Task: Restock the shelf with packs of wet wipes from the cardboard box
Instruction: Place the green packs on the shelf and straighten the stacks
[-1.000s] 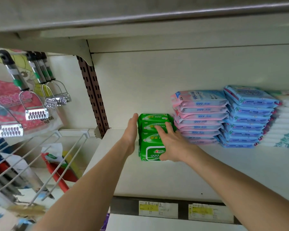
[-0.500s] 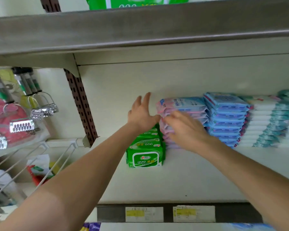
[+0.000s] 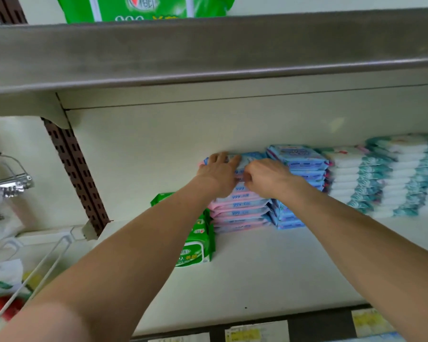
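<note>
Two hands on one stack | left hand (image 3: 218, 175) fingers flat over top of pink stack (image 3: 240, 208) | right hand (image 3: 267, 178) fingers curled at its front edge; whether they pinch a pack I cannot tell | packs' long axis 9-to-3 | green stack (image 3: 195, 250) at 7 o'clock, blue stack (image 3: 297, 159) touching at 3 | I judge squaring-up next.

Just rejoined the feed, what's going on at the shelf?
A person has both hands on the stack of pink-and-blue wet wipe packs on the cream metal shelf. The left hand lies over its top; the right hand, fingers curled, seems to pinch an upper pack's front edge. The green plastic wet wipe packs stand left of it, no hand on them.
</note>
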The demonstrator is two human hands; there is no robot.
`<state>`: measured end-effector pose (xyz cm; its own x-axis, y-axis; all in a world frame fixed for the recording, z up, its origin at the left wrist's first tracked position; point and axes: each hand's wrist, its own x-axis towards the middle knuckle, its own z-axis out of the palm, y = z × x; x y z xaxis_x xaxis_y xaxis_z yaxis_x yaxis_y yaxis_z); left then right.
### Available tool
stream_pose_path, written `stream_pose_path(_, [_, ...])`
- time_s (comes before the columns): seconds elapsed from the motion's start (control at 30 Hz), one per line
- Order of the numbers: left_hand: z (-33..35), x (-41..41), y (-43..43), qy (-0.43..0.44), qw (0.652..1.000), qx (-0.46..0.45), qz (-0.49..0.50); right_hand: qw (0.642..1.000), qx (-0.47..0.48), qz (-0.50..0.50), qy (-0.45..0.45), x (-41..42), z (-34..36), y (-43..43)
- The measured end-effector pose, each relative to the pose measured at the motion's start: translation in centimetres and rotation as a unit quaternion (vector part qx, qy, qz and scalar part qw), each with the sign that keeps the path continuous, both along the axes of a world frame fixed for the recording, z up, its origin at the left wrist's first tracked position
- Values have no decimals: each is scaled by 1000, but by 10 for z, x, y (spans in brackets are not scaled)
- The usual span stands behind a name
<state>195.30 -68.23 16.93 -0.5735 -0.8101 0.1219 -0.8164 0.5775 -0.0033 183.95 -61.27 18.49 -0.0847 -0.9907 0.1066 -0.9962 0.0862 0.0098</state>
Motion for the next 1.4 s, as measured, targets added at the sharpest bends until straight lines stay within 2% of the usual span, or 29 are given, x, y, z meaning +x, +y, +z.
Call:
stream_pose_path(0.07, [3, 1, 4, -9, 1000, 2, 5, 1000, 1, 9, -9, -1, 2, 5])
stream_pose_path(0.2, [13, 1, 10, -54, 998, -33, -2, 997, -56, 19, -42, -4, -8, 29])
stream_pose_path(0.23, [13, 1, 12, -66, 997, -39, -9, 998, -32, 23, -55, -3, -20, 33])
stream_pose_path(0.33, [11, 2, 14, -80, 996, -34, -22, 991, 115, 28, -58, 0, -72, 31])
stream_pose_path(0.4, [9, 3, 12, -78, 996, -37, -19, 987, 146, 7, -62, -2, -97, 26])
stream_pose_path(0.67, [3, 1, 5, -74, 996, -45, -16, 991, 99, -51, -76, 2, -100, 0])
stream_pose_path(0.77, [7, 1, 3, -59, 998, -13, -23, 991, 95, -61, -73, 3, -101, -3])
stream_pose_path(0.83, [12, 2, -2, 4, 997, 71, -13, 988, 105, -71, -92, 1, -101, 0])
stream_pose_path(0.87, [14, 4, -2, 83, 989, 121, -3, 987, 107, -72, -97, 0, -100, 1])
stream_pose_path(0.9, [16, 7, -2, 199, 966, 165, 13, 986, 109, -71, -100, -1, -98, 2])
stream_pose_path(0.97, [15, 12, 2, 434, 877, 196, 63, 985, 112, -64, -110, -3, -93, 5])
stream_pose_path(1.03, [13, 18, 3, 577, 783, 196, 124, 984, 114, -56, -123, -4, -87, 8])
stream_pose_path(1.1, [8, 24, 2, 619, 728, 236, 177, 982, 111, -50, -145, -3, -81, 10])
stream_pose_path(1.2, [1, 19, 8, 622, 662, 364, 207, 976, 116, -55, -175, -1, -74, 11])
stream_pose_path(1.33, [-6, 6, 10, 608, 666, 378, 211, 973, 120, -69, -187, 5, -70, 9])
stream_pose_path(1.37, [-4, 6, 10, 599, 681, 367, 207, 972, 123, -71, -187, 6, -70, 8])
stream_pose_path(1.4, [0, 7, 12, 579, 711, 346, 200, 972, 129, -73, -183, 7, -68, 8])
